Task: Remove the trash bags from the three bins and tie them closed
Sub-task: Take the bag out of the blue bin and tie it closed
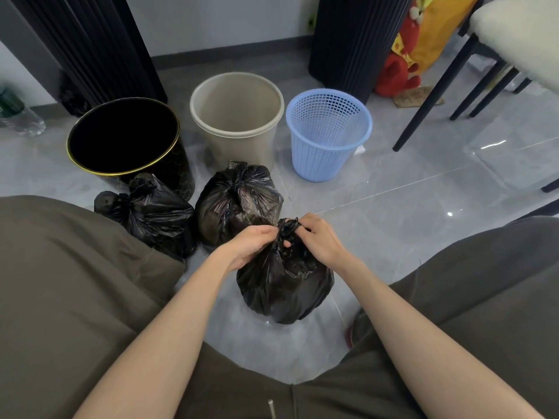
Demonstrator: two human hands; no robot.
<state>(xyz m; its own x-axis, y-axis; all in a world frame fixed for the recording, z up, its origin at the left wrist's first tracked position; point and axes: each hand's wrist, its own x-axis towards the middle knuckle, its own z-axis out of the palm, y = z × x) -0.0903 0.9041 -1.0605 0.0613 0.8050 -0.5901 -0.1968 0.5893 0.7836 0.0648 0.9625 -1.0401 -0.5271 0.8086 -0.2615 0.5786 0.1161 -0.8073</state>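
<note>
Now both hands worked the third black trash bag (284,285): left hand (249,244) and right hand (317,237) pinched its gathered neck; blue mesh bin (328,137) stood bagless.

Bare forearms (169,313), olive-brown trousers (60,282) with a drawstring (271,409)

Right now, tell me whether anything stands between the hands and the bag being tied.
Nothing visible does. The left hand and right hand both grip the twisted neck of the nearest trash bag; a second bag and a third bag lie beyond it.
</note>
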